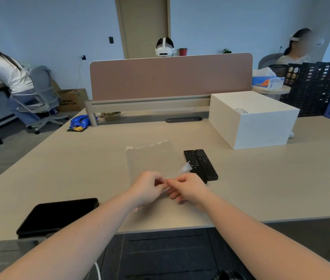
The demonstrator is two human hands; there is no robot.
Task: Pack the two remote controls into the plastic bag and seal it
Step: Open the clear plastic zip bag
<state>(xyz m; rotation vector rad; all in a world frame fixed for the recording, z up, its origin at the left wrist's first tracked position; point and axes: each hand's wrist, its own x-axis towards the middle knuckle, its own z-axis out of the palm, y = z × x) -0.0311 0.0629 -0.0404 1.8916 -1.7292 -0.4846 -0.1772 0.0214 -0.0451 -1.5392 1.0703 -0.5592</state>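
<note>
A clear plastic bag [150, 158] lies flat on the beige table, its far edge away from me. At its near edge my left hand [147, 187] and my right hand [188, 188] meet, both pinching the bag's opening between fingertips. A small flap of the plastic [185, 168] sticks up just beyond my right hand. Two black remote controls [200, 164] lie side by side on the table, right of the bag and just beyond my right hand, outside the bag.
A black tablet [59, 216] lies at the near left table edge. A white box [253, 118] stands at the far right. A pink divider [170, 77] closes the table's far side. Three people sit at other desks behind.
</note>
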